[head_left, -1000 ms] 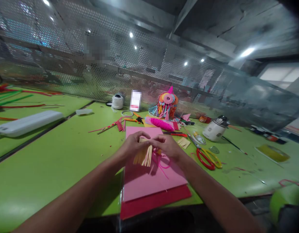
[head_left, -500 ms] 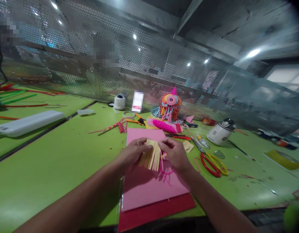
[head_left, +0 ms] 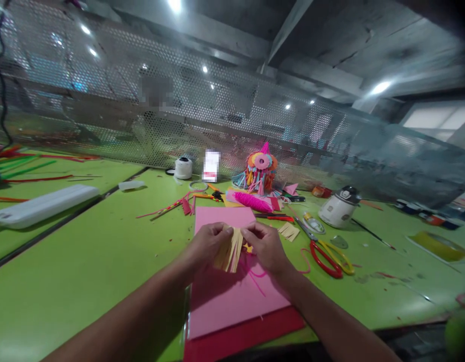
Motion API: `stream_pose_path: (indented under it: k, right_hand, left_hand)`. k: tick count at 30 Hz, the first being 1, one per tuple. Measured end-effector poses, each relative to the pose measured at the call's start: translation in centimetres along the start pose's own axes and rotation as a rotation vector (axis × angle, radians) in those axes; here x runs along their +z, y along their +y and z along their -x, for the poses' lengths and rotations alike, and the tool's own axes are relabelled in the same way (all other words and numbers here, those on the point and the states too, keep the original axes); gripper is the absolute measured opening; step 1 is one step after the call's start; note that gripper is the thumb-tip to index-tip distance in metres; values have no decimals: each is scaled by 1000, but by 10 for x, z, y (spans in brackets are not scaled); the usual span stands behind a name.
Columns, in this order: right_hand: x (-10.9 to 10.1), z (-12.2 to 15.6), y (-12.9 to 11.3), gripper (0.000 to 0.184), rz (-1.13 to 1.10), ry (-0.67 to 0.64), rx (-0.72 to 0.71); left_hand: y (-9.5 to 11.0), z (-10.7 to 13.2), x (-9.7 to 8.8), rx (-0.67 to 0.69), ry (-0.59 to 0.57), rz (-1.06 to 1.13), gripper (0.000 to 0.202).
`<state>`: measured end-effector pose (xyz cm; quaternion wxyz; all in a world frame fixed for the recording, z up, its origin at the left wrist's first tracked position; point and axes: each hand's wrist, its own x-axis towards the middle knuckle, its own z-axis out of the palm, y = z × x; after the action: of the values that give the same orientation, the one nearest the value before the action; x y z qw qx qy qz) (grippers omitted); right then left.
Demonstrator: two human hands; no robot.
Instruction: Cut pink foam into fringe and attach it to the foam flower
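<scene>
A yellow fringed paper strip (head_left: 230,254) hangs between my two hands, its cut ends pointing down. My left hand (head_left: 208,244) pinches its upper left part between thumb and fingers. At the upper right corner, my right hand (head_left: 265,245) is closed on the same strip. Pink string (head_left: 258,284) trails below my right hand, and a small yellow-and-pink bit shows beside its fingers. Beneath both hands lies a pink paper sheet (head_left: 232,317) on top of a red sheet (head_left: 232,348). What my right fingertips press behind the strip is hidden.
Scissors with red and yellow handles (head_left: 326,259) lie to the right, near another fringed yellow piece (head_left: 288,231). Behind are a pink yarn bundle (head_left: 253,201), a colourful tasselled paper ornament (head_left: 261,168), a white thread spool (head_left: 183,168) and a white pot (head_left: 338,208). A white power strip (head_left: 47,205) lies left.
My hands still hold the fringed strip, with the right fingers now nearer the left ones along its top edge. The view has tilted slightly, so the table appears lower.
</scene>
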<state>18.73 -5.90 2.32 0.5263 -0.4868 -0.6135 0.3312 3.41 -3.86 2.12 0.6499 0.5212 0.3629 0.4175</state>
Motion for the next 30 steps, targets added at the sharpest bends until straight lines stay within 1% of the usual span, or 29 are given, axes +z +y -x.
stream_pose_path:
  k: [4,6,9,12,15,18,21,23,25,28,30]
  right_hand:
    - [-4,-3,6,17,-29,-17,12]
    - [-10,-7,9,19,-20,31,13]
    - [-22,-16,16,18,-18,159,12]
    - [-36,-27,23,13,-64,286,29]
    - [-52,-38,27,8,-114,388,33]
    - [-73,-50,28,9,-159,517,1]
    - [-97,-58,27,7,-195,649,-56]
    - [-108,-61,27,8,-212,706,-82]
    - [-114,-64,28,10,-224,735,-88]
    - [-118,-68,32,17,-210,747,-67]
    - [-120,-71,36,20,-169,747,-48]
  left_hand:
    - [3,0,0,-14,63,-70,28]
    - [5,0,-1,-34,93,-64,27]
    - [7,-1,-5,-62,96,-6,22]
    - [8,-6,-12,-54,98,62,17]
    - [6,-11,-18,-72,127,53,14]
    - [4,-14,-20,-100,160,22,10]
    - [4,-16,-21,-94,171,63,7]
    - [6,-17,-23,-75,179,127,4]
    - [8,-19,-25,-43,195,157,5]
    - [9,-22,-30,1,215,154,9]
    - [9,-24,-31,-2,218,141,11]
